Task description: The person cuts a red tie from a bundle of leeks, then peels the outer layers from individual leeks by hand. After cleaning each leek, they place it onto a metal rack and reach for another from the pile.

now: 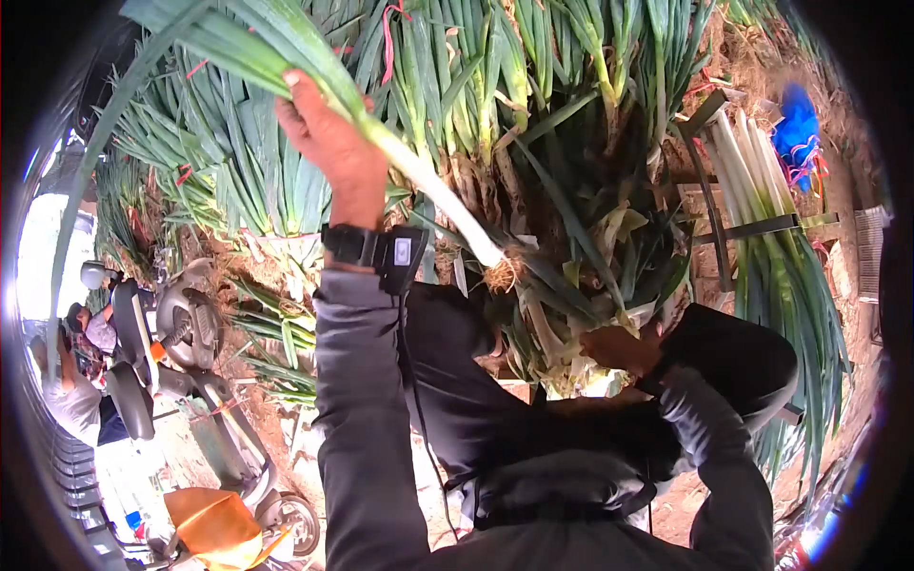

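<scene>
- At eleven o'clock, our left hand (335, 136) is closed around the green part of one long leek (433, 186), whose white shank slants down toward the centre.
- Near the centre, that leek ends in a tan tuft of roots (503, 274); its shank looks clean, but with the roots on we judge it unfinished.
- Toward four o'clock, our right hand (619, 350) sits low in shade, fingers partly curled; we cannot tell whether they grip anything.
- Around three o'clock, white-ended stalks (752, 176) lie side by side across a dark metal frame (757, 229), greens trailing downward. We take these as the done share.
- From ten to one o'clock, leafy bundles (528, 57) crowd together, many brown at the base. They seem to be what is left, far outnumbering the framed stalks.
- At two o'clock, beyond the frame, hangs a bright blue bunch (796, 124).
</scene>
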Motion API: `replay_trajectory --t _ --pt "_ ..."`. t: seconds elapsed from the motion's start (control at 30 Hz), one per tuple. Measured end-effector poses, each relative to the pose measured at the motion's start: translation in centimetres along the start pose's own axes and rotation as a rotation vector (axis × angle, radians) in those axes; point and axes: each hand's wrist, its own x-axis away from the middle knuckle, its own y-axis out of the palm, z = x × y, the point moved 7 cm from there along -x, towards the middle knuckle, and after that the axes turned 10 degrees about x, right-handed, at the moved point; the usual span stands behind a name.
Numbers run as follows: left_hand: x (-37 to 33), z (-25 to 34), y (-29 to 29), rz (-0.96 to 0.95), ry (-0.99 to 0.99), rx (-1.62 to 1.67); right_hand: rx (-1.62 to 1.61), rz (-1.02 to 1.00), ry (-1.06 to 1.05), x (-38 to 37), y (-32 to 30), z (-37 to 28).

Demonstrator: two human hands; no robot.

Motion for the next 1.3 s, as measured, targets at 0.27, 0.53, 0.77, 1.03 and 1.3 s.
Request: replay_trajectory --t 0.27,0.53,0.77,1.03,1.3 --pt "1.1 0.9 -0.8 0.007 0.039 0.022 -0.824 1.039 -0.4 -0.6 -20.7 -6.0" --pt "-0.3 0.7 -3.1 0.061 -0.045 -0.037 -1.189 0.527 -0.464 -5.9 -16.9 -5.2" --pt "-1.1 -0.3 -7.8 0.21 -0.131 0.061 -1.468 0.801 0.145 -3.3 -14.1 2.9" --pt "0.2 -2.3 -4.8 0.075 -0.193 0.309 0.049 0.73 -0.089 -2.3 -16.8 -2.6" --pt "4.5 -4.3 0.5 -0.034 -0.352 0.406 -1.534 0.854 -0.256 -2.5 -30.2 -8.2"
